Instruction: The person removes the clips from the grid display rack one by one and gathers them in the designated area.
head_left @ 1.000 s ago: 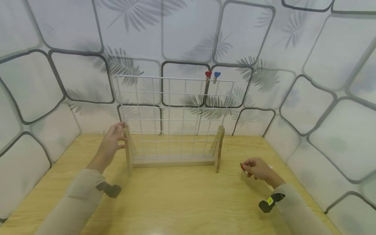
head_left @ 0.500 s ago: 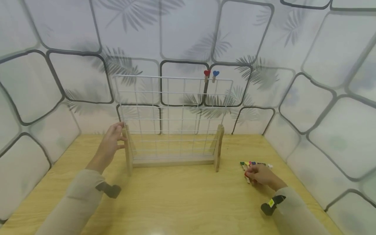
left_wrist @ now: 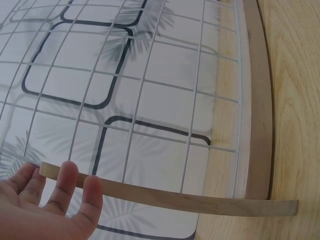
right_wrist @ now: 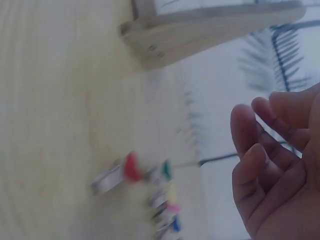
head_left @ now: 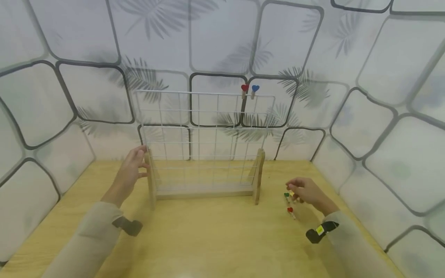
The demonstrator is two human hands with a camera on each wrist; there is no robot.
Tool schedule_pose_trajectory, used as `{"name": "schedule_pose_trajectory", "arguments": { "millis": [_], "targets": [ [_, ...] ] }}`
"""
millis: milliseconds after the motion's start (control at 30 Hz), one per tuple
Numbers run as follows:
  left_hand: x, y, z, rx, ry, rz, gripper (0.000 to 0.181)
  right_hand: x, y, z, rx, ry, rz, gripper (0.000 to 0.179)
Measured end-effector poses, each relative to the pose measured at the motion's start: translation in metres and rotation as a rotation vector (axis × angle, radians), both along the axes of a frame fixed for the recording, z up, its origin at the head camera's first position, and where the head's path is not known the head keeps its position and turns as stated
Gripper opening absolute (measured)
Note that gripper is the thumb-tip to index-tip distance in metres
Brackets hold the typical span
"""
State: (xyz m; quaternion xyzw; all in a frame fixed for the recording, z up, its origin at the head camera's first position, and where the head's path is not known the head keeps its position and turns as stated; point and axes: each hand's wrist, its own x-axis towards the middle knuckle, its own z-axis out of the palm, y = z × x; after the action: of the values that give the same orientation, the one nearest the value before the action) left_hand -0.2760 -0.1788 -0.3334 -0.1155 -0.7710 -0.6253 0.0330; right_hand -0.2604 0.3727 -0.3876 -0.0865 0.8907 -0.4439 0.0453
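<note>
My left hand (head_left: 128, 173) grips the left wooden post (left_wrist: 150, 194) of a white wire grid rack (head_left: 199, 127), its fingertips at the post's upper end. A red heart clothespin (head_left: 245, 88) and a blue heart clothespin (head_left: 255, 88) sit side by side on the rack's top wire, toward the right. At the right, my right hand (head_left: 306, 192) hovers over a row of small heart clothespins, its fingers loosely bent with nothing between them. Another red heart clothespin (head_left: 290, 211) lies on the table, nearer to me than the green heart clothespin (head_left: 286, 195) in that row.
A light wooden table (head_left: 208, 239) lies under everything. Patterned walls (head_left: 222, 42) rise behind it and on both sides. In the right wrist view, blurred yellow, pink and blue clothespins (right_wrist: 175, 224) line up beside the green one. The rack's right post (head_left: 259, 175) stands left of my right hand.
My right hand has set the red heart clothespin down on the table, let it go, and lifted away from it. My left hand stays at the rack's left post.
</note>
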Motion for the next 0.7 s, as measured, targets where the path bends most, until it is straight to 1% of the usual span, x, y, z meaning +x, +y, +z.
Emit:
{"name": "schedule_pose_trajectory", "arguments": {
  "millis": [133,233,300,400,500,633,700],
  "targets": [
    [0.001,-0.002,0.001,0.004,0.012,-0.002,0.065,-0.011,-0.021,0.037,-0.12,0.014,0.045,0.038],
    [0.002,-0.003,0.001,0.001,0.013,-0.001,0.066,-0.015,-0.042,0.067,-0.203,0.014,0.108,0.043],
    [0.003,-0.004,0.002,-0.004,0.013,0.002,0.066,-0.017,-0.055,0.086,-0.239,0.038,0.156,0.048],
    [0.003,-0.004,0.002,0.0,0.012,0.008,0.065,-0.018,-0.074,0.113,-0.255,0.09,0.222,0.053],
    [0.002,-0.004,0.002,0.008,0.006,0.015,0.065,-0.017,-0.092,0.138,-0.276,0.138,0.267,0.055],
    [0.001,-0.001,0.0,0.024,-0.006,0.017,0.065,-0.02,-0.112,0.168,-0.276,0.203,0.295,0.05],
    [0.0,0.0,0.0,0.03,-0.011,0.016,0.064,-0.023,-0.12,0.181,-0.266,0.255,0.299,0.044]
  ]
}}
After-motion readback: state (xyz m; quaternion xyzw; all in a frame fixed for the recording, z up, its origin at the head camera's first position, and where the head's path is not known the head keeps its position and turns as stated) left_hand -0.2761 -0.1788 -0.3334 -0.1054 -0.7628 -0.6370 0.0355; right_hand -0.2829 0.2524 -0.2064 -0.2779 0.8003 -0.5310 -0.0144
